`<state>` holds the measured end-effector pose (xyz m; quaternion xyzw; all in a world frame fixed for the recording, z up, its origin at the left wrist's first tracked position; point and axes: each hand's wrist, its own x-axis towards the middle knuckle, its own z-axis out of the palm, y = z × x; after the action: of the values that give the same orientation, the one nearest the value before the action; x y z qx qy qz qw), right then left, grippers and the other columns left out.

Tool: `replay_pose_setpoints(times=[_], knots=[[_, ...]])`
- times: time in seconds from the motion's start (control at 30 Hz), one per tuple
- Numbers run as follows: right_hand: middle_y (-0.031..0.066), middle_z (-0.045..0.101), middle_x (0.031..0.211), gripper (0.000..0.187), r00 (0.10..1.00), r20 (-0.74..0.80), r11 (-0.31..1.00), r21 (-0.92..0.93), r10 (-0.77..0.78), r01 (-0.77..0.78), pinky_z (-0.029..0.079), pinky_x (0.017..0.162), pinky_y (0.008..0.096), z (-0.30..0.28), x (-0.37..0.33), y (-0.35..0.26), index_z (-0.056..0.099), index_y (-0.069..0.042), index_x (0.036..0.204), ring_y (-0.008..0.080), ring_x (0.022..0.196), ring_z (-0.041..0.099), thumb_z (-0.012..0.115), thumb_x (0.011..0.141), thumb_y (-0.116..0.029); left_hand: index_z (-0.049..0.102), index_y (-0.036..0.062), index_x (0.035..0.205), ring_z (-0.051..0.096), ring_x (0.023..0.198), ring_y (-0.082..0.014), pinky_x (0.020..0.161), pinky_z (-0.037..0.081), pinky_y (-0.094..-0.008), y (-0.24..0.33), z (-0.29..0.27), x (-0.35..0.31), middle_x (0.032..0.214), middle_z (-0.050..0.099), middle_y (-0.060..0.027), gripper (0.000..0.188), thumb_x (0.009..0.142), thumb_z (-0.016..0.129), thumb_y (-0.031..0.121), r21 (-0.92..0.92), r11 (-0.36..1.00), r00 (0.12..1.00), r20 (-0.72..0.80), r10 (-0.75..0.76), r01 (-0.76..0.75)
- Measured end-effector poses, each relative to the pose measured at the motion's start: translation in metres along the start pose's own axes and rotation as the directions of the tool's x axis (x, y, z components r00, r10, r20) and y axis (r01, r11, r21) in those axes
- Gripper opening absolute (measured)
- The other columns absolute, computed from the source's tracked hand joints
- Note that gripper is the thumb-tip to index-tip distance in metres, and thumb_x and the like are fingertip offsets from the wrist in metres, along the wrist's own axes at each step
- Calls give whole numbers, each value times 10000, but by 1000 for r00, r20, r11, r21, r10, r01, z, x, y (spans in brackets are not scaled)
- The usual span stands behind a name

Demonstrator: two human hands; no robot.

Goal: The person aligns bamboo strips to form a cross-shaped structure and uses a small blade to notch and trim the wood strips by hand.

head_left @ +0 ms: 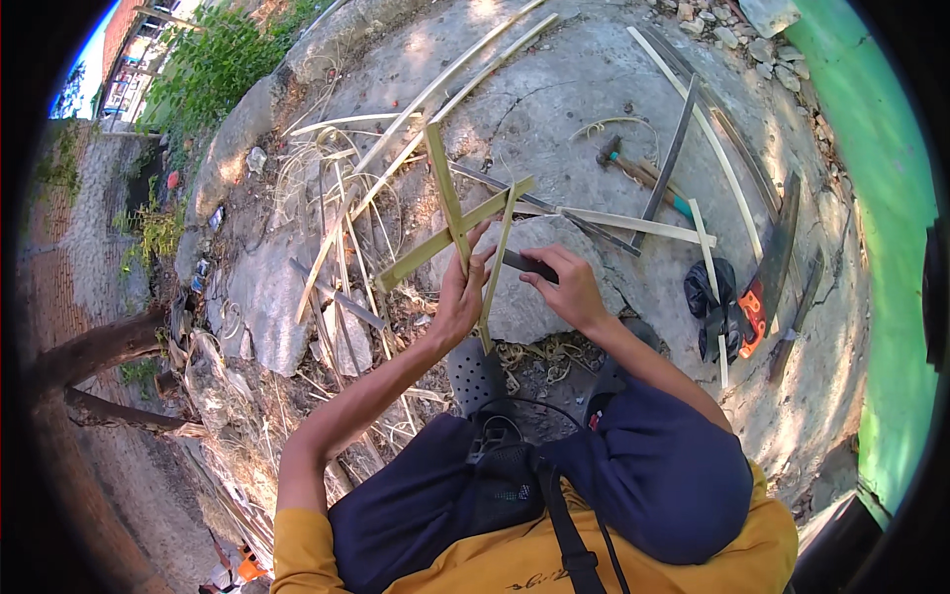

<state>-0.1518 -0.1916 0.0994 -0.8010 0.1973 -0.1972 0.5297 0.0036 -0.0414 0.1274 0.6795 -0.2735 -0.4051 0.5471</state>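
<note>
My left hand grips a small frame of crossed bamboo strips where the strips meet, holding it up over the ground. A thin upright strip of the frame stands just right of my fingers. My right hand holds a dark flat blade with its tip pointing left toward that thin strip. Both forearms come up from my lap, over dark blue trousers.
Long bamboo strips and curled shavings lie over the cracked concrete. A hammer lies ahead, a black bag and an orange tool to the right. Grey sandals sit below my hands. A green wall stands right.
</note>
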Motion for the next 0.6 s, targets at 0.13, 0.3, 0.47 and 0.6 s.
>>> replay_pose_setpoints(times=[0.13, 0.3, 0.47, 0.6], knots=[[122, 729, 1063, 319, 999, -50, 1000, -31, -2, 1, 583, 810, 415, 16, 1, 22, 719, -61, 1157, 338, 949, 735, 819, 866, -147, 316, 68, 1596, 456, 1472, -327, 1189, 426, -505, -42, 5, 0, 1630, 361, -143, 541, 1148, 367, 366, 104, 990, 995, 55, 85, -91], [119, 735, 1067, 323, 998, -41, 997, -67, 41, -44, 588, 814, 425, 24, -7, 42, 704, -67, 1137, 343, 946, 736, 826, 850, -150, 331, 67, 1567, 497, 1433, -333, 1161, 453, -464, -43, 9, 3, 1589, 396, -155, 460, 1149, 419, 236, 300, 949, 990, 133, 53, -92], [122, 741, 1069, 325, 999, -43, 1000, -7, 23, -24, 590, 815, 429, 22, -6, 37, 696, -65, 1144, 353, 947, 735, 811, 845, -121, 190, 88, 1650, 548, 1369, -326, 1086, 522, -453, -40, 5, -3, 1537, 417, -213, 637, 1099, 501, 164, 446, 895, 950, 275, -148, 10], [123, 747, 1071, 333, 998, -62, 999, -36, 4, -6, 590, 811, 431, 19, -10, 40, 698, -69, 1156, 352, 953, 737, 807, 844, -113, 79, 114, 1690, 583, 1276, -287, 1069, 529, -425, -48, 13, 1, 1428, 499, -186, 811, 1031, 548, 65, 87, 948, 916, 241, -319, 307]])
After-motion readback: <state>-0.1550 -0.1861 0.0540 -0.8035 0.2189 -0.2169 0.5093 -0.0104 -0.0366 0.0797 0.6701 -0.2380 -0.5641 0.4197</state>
